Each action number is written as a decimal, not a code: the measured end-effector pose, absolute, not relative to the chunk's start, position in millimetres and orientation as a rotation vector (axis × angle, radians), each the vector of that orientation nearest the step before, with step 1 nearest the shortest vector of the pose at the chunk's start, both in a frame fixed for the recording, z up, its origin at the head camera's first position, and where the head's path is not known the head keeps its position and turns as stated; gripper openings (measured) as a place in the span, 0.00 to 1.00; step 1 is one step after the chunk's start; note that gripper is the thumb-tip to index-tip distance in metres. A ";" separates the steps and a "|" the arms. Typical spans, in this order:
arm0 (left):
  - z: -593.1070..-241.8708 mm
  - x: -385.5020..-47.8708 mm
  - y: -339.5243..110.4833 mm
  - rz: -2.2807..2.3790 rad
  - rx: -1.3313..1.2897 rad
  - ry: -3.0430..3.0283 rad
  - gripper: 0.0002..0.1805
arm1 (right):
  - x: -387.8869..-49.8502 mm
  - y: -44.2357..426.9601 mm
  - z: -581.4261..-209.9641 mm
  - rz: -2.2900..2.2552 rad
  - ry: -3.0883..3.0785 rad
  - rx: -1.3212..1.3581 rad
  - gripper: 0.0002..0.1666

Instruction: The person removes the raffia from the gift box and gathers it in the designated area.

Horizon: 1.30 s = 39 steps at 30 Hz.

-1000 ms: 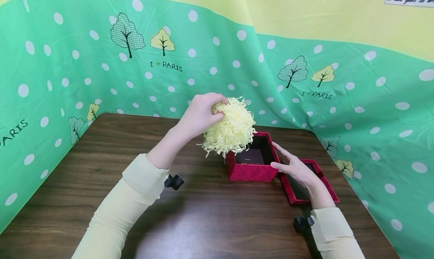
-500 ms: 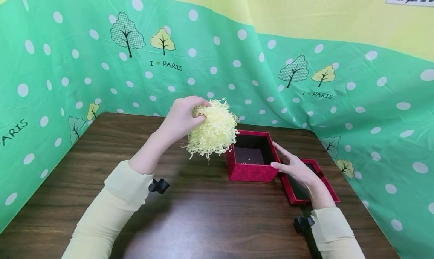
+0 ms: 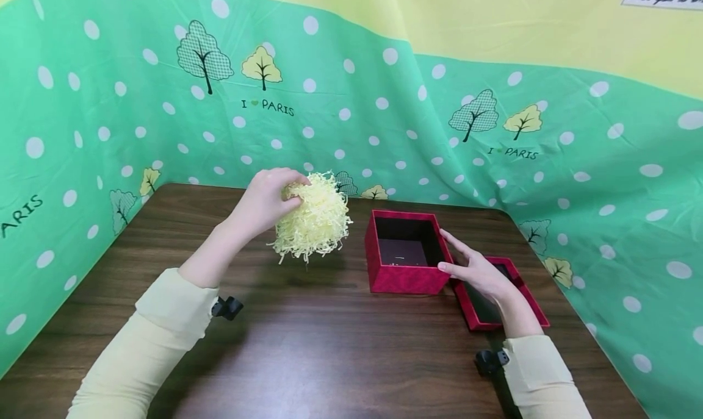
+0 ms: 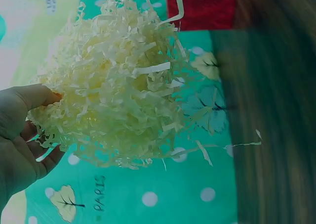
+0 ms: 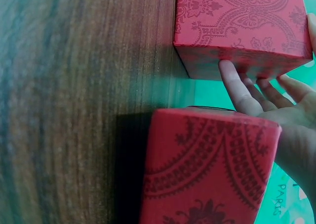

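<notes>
My left hand [image 3: 266,200] grips a fluffy bundle of pale yellow shredded paper [image 3: 315,221] between thumb and fingers, above the table left of the box. In the left wrist view the shredded paper [image 4: 118,85] fills the middle, with a few strands trailing off it. A red patterned box [image 3: 409,280] stands upright and uncovered, its dark inside showing a few tiny scraps at the bottom. Extended fingers of my right hand [image 3: 484,277] touch the box's right side. From the right wrist view, the fingertips lie against the red box [image 5: 242,16].
To the right of the box, the red lid [image 3: 467,306] lies with its dark inside up, partly under my right forearm. Both rest on a dark wooden table [image 3: 340,358]. A green and yellow printed curtain [image 3: 340,71] hangs behind and along the sides.
My left hand has carried the shredded paper leftward and slightly down, away from above the box, so more of the box's inside shows. The right hand, box and lid have stayed put.
</notes>
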State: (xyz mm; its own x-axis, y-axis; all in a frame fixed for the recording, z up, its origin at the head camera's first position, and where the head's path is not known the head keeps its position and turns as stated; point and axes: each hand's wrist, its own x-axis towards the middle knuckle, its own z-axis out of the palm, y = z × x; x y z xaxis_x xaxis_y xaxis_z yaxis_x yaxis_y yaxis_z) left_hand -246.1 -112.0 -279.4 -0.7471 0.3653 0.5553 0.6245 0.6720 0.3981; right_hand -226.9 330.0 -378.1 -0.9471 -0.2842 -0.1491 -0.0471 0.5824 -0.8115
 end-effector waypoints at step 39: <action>-378.7 -291.1 -175.2 -0.645 -0.798 -2.669 0.14 | -223.6 328.9 -374.1 -1.321 2.535 -0.293 0.48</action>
State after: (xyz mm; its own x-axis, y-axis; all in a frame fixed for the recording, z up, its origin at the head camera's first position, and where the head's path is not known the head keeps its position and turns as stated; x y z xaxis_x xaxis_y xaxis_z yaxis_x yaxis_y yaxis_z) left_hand -291.1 -175.2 -378.7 -0.8076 0.4479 0.3836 0.5736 0.7475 0.3349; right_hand -223.6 328.9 -374.1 -0.9437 -0.2989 -0.1417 -0.0551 0.5645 -0.8236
